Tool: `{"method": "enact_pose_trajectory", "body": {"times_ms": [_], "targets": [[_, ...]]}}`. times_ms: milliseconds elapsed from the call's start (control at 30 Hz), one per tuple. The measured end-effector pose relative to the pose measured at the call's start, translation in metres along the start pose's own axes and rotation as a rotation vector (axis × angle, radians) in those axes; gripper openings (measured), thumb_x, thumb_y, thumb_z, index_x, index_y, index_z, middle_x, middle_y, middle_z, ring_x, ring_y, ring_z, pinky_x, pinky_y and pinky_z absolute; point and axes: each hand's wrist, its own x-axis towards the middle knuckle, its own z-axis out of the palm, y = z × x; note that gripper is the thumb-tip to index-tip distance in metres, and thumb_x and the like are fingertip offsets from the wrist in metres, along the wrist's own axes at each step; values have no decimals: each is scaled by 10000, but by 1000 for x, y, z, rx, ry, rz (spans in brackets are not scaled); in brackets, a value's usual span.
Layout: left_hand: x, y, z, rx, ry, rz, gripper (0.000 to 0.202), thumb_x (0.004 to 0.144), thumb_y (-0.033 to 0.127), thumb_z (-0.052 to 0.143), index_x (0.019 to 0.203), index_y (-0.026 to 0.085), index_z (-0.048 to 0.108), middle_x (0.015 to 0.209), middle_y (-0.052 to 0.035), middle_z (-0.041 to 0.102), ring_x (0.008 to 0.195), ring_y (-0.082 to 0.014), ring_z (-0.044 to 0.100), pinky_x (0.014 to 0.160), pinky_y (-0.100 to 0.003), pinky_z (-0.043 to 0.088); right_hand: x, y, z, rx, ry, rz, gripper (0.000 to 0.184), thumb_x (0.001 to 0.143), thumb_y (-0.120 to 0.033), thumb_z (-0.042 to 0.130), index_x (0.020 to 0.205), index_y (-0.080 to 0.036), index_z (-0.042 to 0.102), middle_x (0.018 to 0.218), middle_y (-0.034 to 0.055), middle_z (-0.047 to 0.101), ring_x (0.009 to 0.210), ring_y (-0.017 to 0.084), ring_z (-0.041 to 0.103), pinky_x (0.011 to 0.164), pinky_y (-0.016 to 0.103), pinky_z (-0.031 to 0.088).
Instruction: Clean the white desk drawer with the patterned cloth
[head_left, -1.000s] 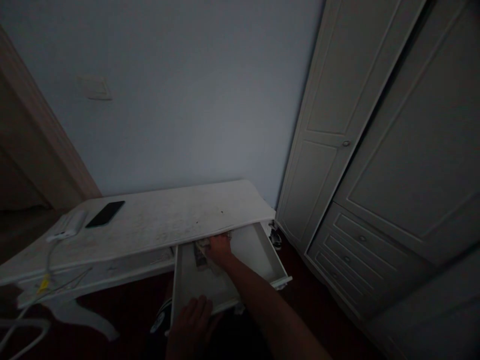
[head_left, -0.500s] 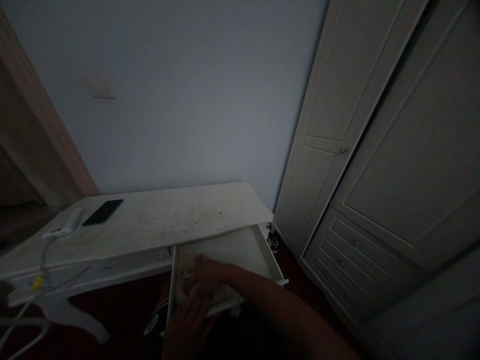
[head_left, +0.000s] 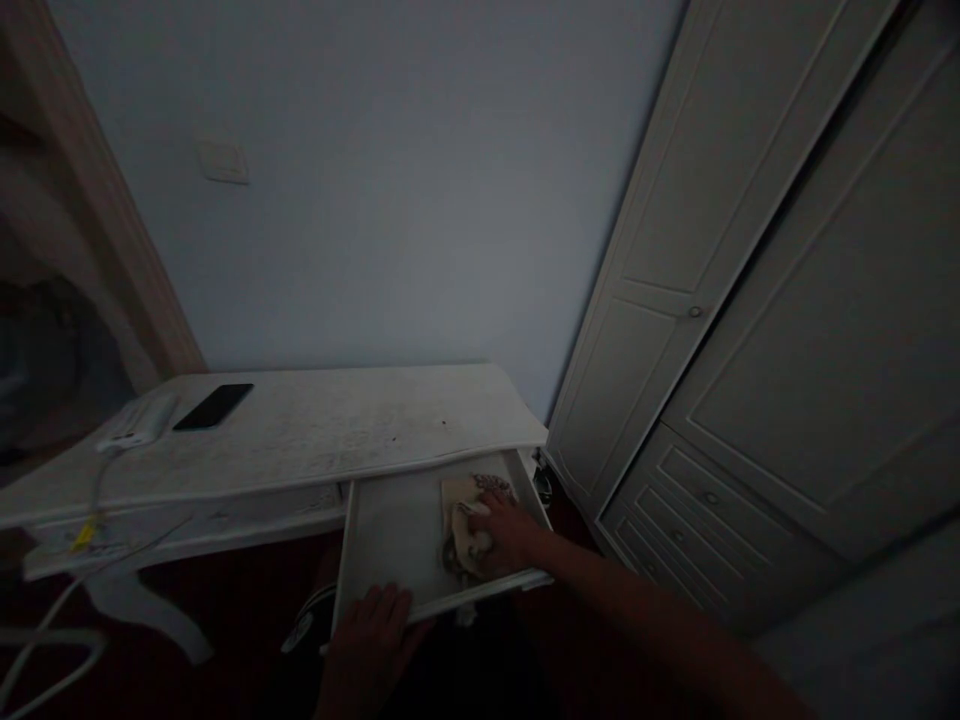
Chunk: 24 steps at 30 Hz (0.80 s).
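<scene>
The drawer (head_left: 394, 530) of a white desk is pulled out in front of me. My right hand (head_left: 506, 535) is inside it at the right side, closed on a crumpled beige cloth (head_left: 457, 497) with a brown pattern, pressed against the drawer bottom. Part of the cloth is hidden under the fingers. At the drawer's front left corner, my left hand (head_left: 373, 630) has its fingers hooked over the front panel; its thumb is hard to make out in the dark.
A dark phone (head_left: 215, 406) and a white power strip (head_left: 142, 420) lie on the desktop (head_left: 337, 410) at left, with a cable (head_left: 45, 630) hanging down. Close by on the right stands a wardrobe (head_left: 637, 380). Shoes (head_left: 541, 485) sit on the floor beside the desk.
My right hand has moved the cloth from the left side of the drawer to its right side. My left hand stays at the front left corner. The view has shifted slightly.
</scene>
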Motion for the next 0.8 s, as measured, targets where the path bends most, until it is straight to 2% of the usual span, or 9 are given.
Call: {"method": "enact_pose_trajectory", "body": {"times_ms": [100, 233, 333, 467, 600, 700, 800], "targets": [[0, 1, 1, 5, 1, 1, 274, 1032, 409, 532, 999, 239, 744, 1018, -56, 777, 945, -264, 694, 853, -398, 458, 3, 9, 3, 61, 74, 184, 749, 759, -575, 816, 1421, -305, 593, 1714, 153, 220, 1567, 449, 186, 1198, 568, 268], [1, 0, 2, 21, 21, 20, 332, 1059, 399, 472, 987, 232, 750, 1000, -63, 782, 929, -267, 703, 845, -403, 462, 25, 0, 3, 68, 203, 299, 753, 893, -531, 687, 1563, -301, 432, 1676, 186, 300, 1516, 415, 333, 1155, 533, 349], [2, -1, 1, 20, 35, 47, 362, 1078, 380, 425, 988, 241, 747, 990, -54, 787, 916, -248, 704, 843, -388, 459, 52, -12, 0, 57, 238, 308, 781, 908, -531, 660, 1597, -300, 374, 1609, 189, 416, 1441, 386, 446, 1106, 508, 410], [3, -1, -1, -11, 46, 54, 348, 1077, 360, 429, 978, 248, 744, 994, -48, 787, 916, -241, 709, 837, -379, 461, 98, -42, -5, 45, 251, 257, 755, 894, -567, 652, 1561, -296, 424, 1523, 166, 525, 1382, 369, 504, 1092, 520, 426], [4, -2, -2, -23, 41, 64, 321, 1065, 367, 461, 979, 247, 747, 994, -35, 793, 908, -235, 717, 829, -372, 466, 137, -98, 2, 44, 236, 129, 721, 856, -631, 661, 1486, -314, 510, 1447, 137, 602, 1335, 371, 548, 1093, 560, 424], [3, -3, -2, -17, 53, 64, 279, 1042, 361, 504, 991, 249, 754, 984, -30, 800, 881, -231, 718, 818, -369, 476, 150, -134, 10, 38, 239, 1, 885, 812, -661, 693, 1569, -317, 393, 1540, 163, 518, 1402, 392, 487, 1096, 588, 415], [3, -2, 0, -10, 53, 76, 243, 1024, 339, 536, 1016, 251, 763, 989, -38, 802, 870, -221, 718, 811, -353, 487, 143, -142, 14, 15, 191, -97, 893, 849, -644, 672, 1599, -282, 350, 1491, 190, 564, 1362, 397, 535, 1073, 606, 428]]}}
